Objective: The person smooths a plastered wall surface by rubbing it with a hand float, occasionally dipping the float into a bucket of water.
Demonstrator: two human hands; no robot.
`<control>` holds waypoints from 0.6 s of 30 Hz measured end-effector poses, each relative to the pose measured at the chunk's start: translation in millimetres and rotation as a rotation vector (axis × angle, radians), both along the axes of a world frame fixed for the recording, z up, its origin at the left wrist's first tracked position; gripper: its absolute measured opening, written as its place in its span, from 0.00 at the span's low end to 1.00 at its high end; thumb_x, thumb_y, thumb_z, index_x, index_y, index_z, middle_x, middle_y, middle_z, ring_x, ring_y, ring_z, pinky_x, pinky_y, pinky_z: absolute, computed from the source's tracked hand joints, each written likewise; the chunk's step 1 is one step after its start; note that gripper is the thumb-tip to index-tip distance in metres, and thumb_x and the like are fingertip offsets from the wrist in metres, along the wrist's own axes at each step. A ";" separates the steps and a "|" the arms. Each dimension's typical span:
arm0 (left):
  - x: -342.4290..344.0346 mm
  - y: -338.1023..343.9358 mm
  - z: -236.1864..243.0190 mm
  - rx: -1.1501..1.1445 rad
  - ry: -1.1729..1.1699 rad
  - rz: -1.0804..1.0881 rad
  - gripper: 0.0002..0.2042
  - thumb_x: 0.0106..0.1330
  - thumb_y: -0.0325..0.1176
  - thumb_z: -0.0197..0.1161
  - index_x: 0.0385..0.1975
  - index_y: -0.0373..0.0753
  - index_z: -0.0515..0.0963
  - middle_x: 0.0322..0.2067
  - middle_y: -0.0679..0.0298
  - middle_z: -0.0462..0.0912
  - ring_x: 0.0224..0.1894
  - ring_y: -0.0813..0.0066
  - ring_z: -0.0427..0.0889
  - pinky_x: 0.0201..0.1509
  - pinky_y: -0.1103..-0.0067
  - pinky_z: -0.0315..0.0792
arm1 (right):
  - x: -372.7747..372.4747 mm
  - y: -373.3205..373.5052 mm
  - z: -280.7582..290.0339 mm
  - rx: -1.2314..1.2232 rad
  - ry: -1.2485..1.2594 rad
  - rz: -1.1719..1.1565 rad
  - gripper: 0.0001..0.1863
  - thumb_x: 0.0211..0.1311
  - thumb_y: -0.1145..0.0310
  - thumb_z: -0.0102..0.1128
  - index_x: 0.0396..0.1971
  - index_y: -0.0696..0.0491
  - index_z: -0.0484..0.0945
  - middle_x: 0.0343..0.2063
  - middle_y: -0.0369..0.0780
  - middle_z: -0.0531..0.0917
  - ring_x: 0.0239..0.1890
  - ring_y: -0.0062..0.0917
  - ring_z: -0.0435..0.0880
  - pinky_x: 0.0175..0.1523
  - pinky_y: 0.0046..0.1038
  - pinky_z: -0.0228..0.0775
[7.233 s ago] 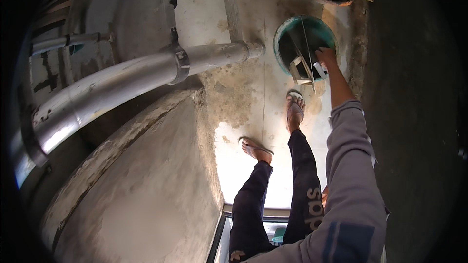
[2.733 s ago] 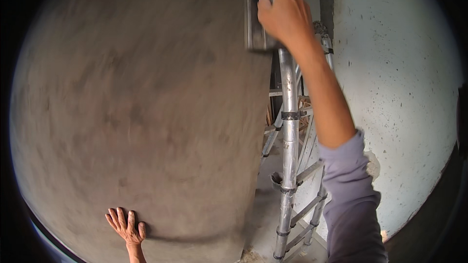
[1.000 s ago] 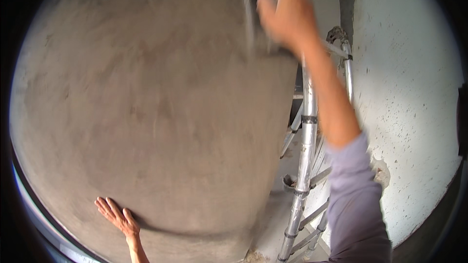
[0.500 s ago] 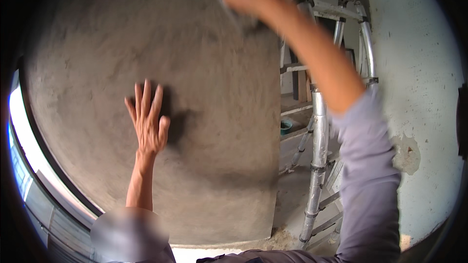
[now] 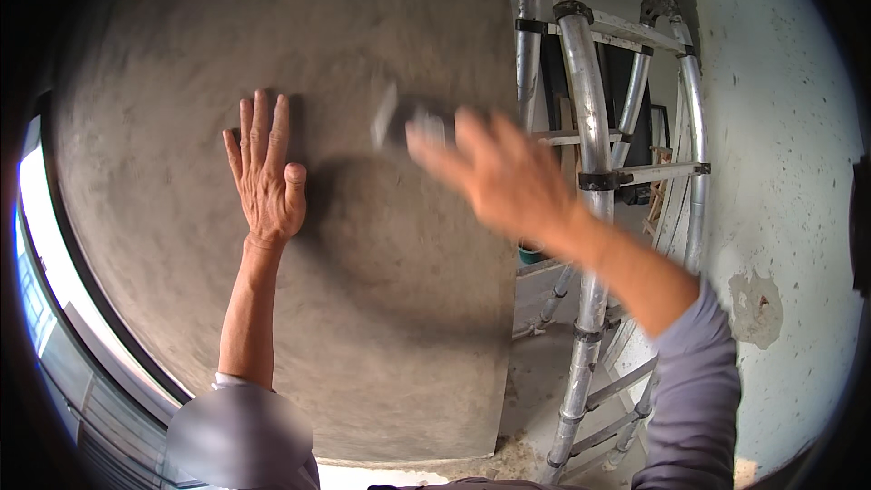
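Observation:
My left hand (image 5: 266,177) lies flat on the brown-grey plastered wall (image 5: 163,218), fingers stretched out and holding nothing. To its right, my right hand (image 5: 499,181), smeared by motion, is closed on a float (image 5: 395,122), a dark blurred tool with a pale edge, held at the plaster. How the float touches the wall is too blurred to tell.
An aluminium ladder (image 5: 594,299) stands just right of the plastered wall's edge, beside a pale, speckled wall (image 5: 771,172) with a chipped patch. A green bucket (image 5: 531,254) shows behind the ladder. A bright window (image 5: 45,218) runs along the left rim.
My right hand and the float have swept down from the top of the picture to its middle. My left hand sits higher in the picture than a second ago, and the view has shifted.

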State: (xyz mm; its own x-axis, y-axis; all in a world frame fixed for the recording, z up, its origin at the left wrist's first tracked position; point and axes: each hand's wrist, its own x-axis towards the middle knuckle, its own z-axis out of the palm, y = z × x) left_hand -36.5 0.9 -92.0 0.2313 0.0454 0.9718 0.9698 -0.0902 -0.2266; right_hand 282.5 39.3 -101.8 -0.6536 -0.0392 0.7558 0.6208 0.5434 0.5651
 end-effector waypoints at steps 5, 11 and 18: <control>7.2 9.3 -2.2 -0.002 -0.009 -0.047 0.43 0.71 0.71 0.18 0.76 0.48 0.59 0.78 0.62 0.52 0.80 0.59 0.44 0.81 0.56 0.30 | -5.5 -17.5 228.2 0.210 0.368 0.065 0.16 0.67 0.66 0.53 0.51 0.48 0.81 0.48 0.53 0.84 0.51 0.49 0.84 0.55 0.48 0.76; 2.4 15.6 -6.3 -0.047 -0.005 0.027 0.43 0.71 0.72 0.20 0.76 0.51 0.59 0.78 0.63 0.53 0.80 0.59 0.45 0.81 0.56 0.30 | -14.4 7.7 202.2 0.155 0.396 0.054 0.15 0.67 0.66 0.53 0.50 0.49 0.81 0.43 0.52 0.85 0.43 0.52 0.85 0.45 0.50 0.78; 23.7 10.6 43.9 -0.010 0.068 -0.061 0.41 0.72 0.70 0.21 0.76 0.50 0.57 0.78 0.64 0.53 0.80 0.61 0.45 0.81 0.56 0.30 | 21.0 -5.3 -13.0 0.055 -0.104 -0.013 0.29 0.66 0.79 0.49 0.66 0.44 0.74 0.45 0.50 0.79 0.37 0.34 0.83 0.22 0.25 0.80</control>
